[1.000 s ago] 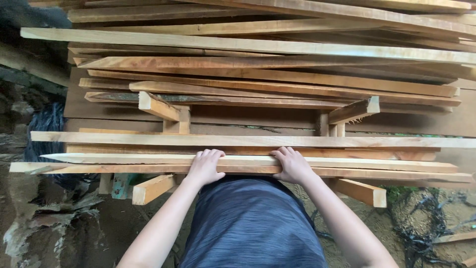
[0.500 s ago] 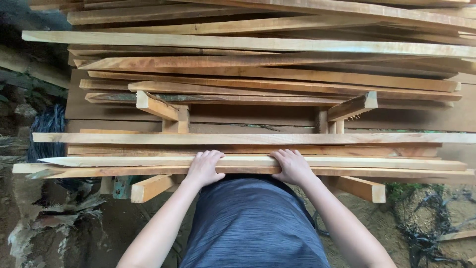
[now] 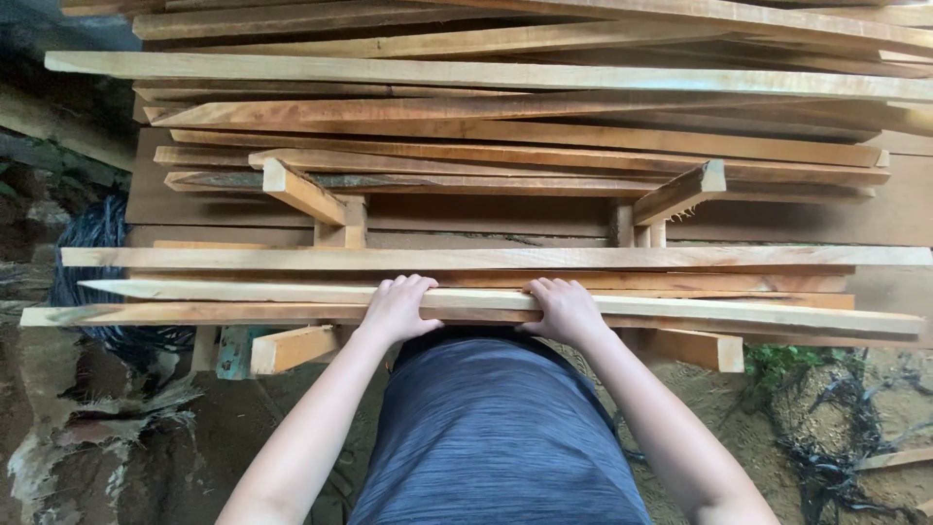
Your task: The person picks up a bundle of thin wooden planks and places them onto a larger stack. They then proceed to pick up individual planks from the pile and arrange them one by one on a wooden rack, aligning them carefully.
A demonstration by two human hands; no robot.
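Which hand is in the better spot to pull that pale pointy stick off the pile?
Neither clearly, though probably left. Both the left hand and right hand grip the pale stick. The left sits nearer its pointed end, which lies freer.

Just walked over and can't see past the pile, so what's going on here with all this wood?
A person stands at a stack of long wooden planks laid across a rough wooden frame. Both hands rest on the nearest pale plank at the front edge: the left hand and the right hand lie palms down with fingers curled over its top. The plank lies flat on the planks beneath. More planks are piled behind, and dark netting lies on the ground to the left.
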